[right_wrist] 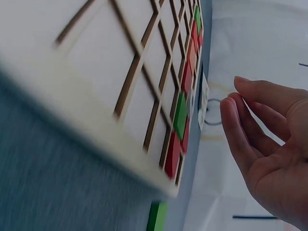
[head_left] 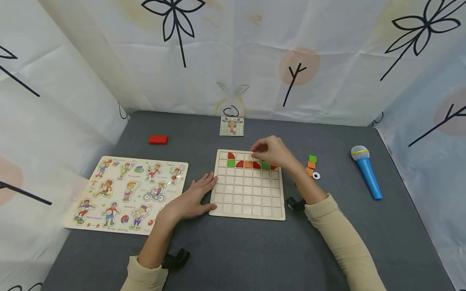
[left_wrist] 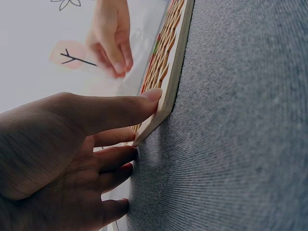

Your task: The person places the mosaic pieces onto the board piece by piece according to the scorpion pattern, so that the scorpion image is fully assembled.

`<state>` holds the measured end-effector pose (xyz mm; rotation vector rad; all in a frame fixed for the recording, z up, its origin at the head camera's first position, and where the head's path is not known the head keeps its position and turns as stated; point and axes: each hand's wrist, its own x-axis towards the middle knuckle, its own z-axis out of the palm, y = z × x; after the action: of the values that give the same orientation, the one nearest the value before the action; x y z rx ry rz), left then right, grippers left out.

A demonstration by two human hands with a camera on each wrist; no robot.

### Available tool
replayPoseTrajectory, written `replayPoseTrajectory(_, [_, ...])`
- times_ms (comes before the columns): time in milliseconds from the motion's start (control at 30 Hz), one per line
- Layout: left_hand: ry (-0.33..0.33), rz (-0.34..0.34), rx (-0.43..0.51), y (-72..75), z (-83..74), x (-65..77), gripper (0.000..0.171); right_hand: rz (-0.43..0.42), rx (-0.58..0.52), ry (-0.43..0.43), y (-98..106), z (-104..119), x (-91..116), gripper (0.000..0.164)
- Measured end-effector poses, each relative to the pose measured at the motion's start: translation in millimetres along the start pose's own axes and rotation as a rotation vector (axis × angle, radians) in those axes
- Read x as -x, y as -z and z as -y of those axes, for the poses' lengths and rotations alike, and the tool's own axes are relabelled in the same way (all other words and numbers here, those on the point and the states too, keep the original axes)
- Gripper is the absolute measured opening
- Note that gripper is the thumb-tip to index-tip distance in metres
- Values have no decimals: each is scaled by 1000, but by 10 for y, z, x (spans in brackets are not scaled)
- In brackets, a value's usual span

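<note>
A wooden grid board [head_left: 247, 198] lies in front of me, with red, green and orange pieces in its upper two rows. My left hand [head_left: 196, 195] rests at the board's left edge, fingers straight, thumb touching the rim. My right hand [head_left: 274, 151] hovers over the top row, its bent fingertips near the thumb. In the right wrist view, no piece shows between the right hand's fingertips [right_wrist: 231, 103]. Among the set pieces are an orange square [head_left: 248, 164], a green square [head_left: 231, 163] and a red quarter-round [head_left: 231, 155]. The right hand hides part of the top row.
Loose green [head_left: 312, 158] and orange pieces [head_left: 311, 165] lie right of the board beside a white ring [head_left: 316, 176]. A pattern card [head_left: 231, 126] stands behind. A picture puzzle board [head_left: 127, 196] and red block [head_left: 158, 140] lie left; a blue toy microphone [head_left: 369, 176] lies right.
</note>
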<state>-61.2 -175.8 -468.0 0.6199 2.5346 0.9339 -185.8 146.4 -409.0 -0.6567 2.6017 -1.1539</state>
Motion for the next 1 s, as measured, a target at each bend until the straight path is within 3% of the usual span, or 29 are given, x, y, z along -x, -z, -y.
replayPoseTrajectory(233, [-4,-8,-20,-27,41,2,93,-43,59,-63,261,-208,318,19])
replayPoseTrajectory(400, [34,3,-31,-35,36,-10,92,-16,123,-117,416,-350,495,26])
replayPoseTrajectory(567, [13,-2,-38,-35,42,-6,91,12,203,-148,507,-477,623,35])
replayPoseTrajectory(733, [-11,-6,-21,-30,40,3,90,58,227,-168,564,-573,703,38])
replayPoseTrajectory(1000, [30,6,-37,-31,36,-14,91,82,213,-163,590,-637,728,35])
